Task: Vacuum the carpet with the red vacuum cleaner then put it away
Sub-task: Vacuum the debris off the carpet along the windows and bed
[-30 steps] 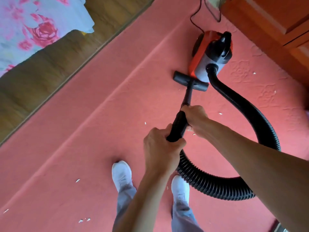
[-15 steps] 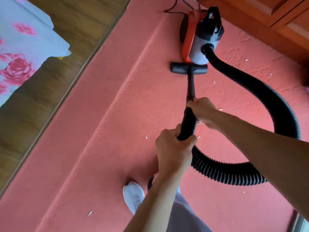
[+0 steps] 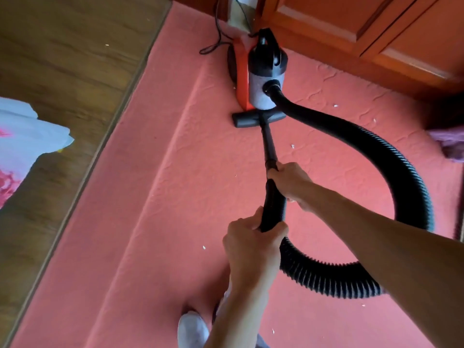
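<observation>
- The left hand, at 6 o'clock, has its fingers curled tight round the handle where the hose joins. The right hand wraps the wand just ahead.
- The floor nozzle lies at 12 o'clock, close against the red vacuum cleaner beside the cabinet.
- I'd draw it back flat on the carpet, then sweep toward the scraps at 1 o'clock, steering clear of the hose loop.

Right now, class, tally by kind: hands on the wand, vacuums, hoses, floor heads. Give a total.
Hands on the wand: 2, left hand and right hand
Vacuums: 1
Hoses: 1
Floor heads: 1
Total: 5
</observation>
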Available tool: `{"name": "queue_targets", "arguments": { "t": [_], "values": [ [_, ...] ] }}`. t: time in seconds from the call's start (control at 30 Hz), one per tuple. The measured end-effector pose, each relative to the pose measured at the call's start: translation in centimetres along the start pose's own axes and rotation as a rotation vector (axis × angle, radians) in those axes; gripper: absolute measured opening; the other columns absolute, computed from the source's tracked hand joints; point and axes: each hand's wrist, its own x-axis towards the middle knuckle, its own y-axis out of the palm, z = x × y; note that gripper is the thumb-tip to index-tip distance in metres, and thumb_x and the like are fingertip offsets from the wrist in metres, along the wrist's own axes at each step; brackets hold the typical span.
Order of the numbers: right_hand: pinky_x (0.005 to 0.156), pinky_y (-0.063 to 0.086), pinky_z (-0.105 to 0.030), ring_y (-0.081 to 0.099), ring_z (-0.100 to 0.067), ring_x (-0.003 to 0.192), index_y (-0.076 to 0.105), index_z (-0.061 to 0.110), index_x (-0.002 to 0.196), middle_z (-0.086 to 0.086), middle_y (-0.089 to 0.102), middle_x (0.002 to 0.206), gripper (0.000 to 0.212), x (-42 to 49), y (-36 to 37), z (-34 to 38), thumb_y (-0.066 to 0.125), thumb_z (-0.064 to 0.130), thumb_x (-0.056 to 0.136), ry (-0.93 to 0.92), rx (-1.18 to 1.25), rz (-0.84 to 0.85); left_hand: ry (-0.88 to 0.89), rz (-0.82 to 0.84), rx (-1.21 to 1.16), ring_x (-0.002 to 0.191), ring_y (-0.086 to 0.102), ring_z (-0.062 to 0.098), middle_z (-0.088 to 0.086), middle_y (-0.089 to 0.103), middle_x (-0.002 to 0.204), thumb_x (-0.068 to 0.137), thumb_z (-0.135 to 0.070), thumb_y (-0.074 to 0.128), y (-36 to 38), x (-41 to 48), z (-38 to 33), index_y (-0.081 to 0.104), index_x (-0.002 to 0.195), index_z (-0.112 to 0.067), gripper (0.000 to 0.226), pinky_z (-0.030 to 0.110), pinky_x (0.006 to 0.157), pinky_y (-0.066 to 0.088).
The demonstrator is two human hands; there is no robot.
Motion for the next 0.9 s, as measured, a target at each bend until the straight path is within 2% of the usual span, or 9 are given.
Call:
{"name": "queue_targets", "arguments": {
  "t": [0.07,0.2,0.33,0.4,0.5,0.63,0.77,0.9],
  "values": [
    [0.055,0.043,-0.028,0.064,-0.029,0.087,0.064,0.012,0.113,-0.015,0.068,0.104,0.028,-0.1,-2.0,-0.8,0.051,0.027,0.092,0.018,-0.019,0.003,0.023,0.005,0.072,0.051,0.029,0.013,-0.005,0.036,0.047,0.071,-0.027,0.074,1.8,-0.7,-1.1,0.060,0.072,-0.009,0.023,0.024,0.048,0.027],
    [0.050,0.038,-0.025,0.061,-0.025,0.077,0.067,0.015,0.108,-0.013,0.069,0.099,0.025,-0.9,-5.6,-2.6,0.051,0.026,0.092,0.038,-0.060,-0.019,0.031,0.047,0.140,0.052,0.033,0.014,-0.001,0.039,0.050,0.074,-0.027,0.074,5.0,-2.4,-2.4,0.060,0.075,-0.007,0.024,0.023,0.050,0.031],
    [0.050,0.039,-0.025,0.061,-0.026,0.078,0.066,0.010,0.108,-0.014,0.068,0.102,0.026,-1.8,-7.7,-4.5,0.052,0.026,0.092,0.091,-0.043,-0.059,0.024,0.098,0.183,0.051,0.033,0.015,0.001,0.041,0.052,0.074,-0.030,0.071,7.0,-3.9,-2.7,0.064,0.079,-0.011,0.020,0.019,0.048,0.032],
    [0.051,0.040,-0.026,0.060,-0.028,0.081,0.065,0.007,0.109,-0.015,0.066,0.101,0.028,-2.3,-8.3,-5.7,0.053,0.026,0.092,0.136,-0.040,-0.076,0.001,0.128,0.175,0.051,0.032,0.014,0.000,0.041,0.051,0.070,-0.036,0.069,7.6,-4.8,-2.7,0.065,0.080,-0.013,0.025,0.020,0.048,0.031],
    [0.051,0.039,-0.027,0.058,-0.025,0.073,0.064,0.006,0.107,-0.014,0.065,0.093,0.027,-3.1,-9.1,-7.3,0.055,0.026,0.092,0.205,-0.034,-0.034,-0.018,0.176,0.272,0.054,0.040,0.015,0.000,0.049,0.054,0.064,-0.046,0.061,8.2,-6.0,-2.8,0.068,0.084,-0.020,0.033,0.021,0.055,0.035],
    [0.049,0.036,-0.026,0.053,-0.021,0.065,0.063,0.005,0.108,-0.011,0.061,0.084,0.028,-3.5,-10.4,-7.7,0.054,0.027,0.093,0.224,-0.053,0.026,-0.046,0.212,0.291,0.051,0.036,0.019,-0.005,0.043,0.041,0.073,-0.035,0.071,9.0,-6.6,-3.4,0.069,0.081,-0.017,0.020,0.022,0.051,0.033],
    [0.050,0.035,-0.027,0.054,-0.023,0.072,0.060,0.004,0.114,-0.014,0.062,0.096,0.031,-3.3,-11.0,-6.8,0.052,0.026,0.094,0.203,-0.068,0.025,-0.033,0.224,0.224,0.047,0.032,0.019,-0.005,0.039,0.037,0.075,-0.029,0.072,9.2,-6.2,-4.2,0.065,0.074,-0.011,0.019,0.023,0.047,0.028],
    [0.050,0.036,-0.028,0.055,-0.028,0.083,0.057,0.004,0.123,-0.017,0.062,0.108,0.036,-2.6,-10.5,-5.8,0.049,0.027,0.096,0.175,-0.092,-0.009,-0.027,0.203,0.219,0.044,0.036,0.016,-0.007,0.040,0.037,0.078,-0.030,0.071,9.2,-5.1,-4.4,0.062,0.073,-0.009,0.023,0.020,0.044,0.031]
  ]
}}
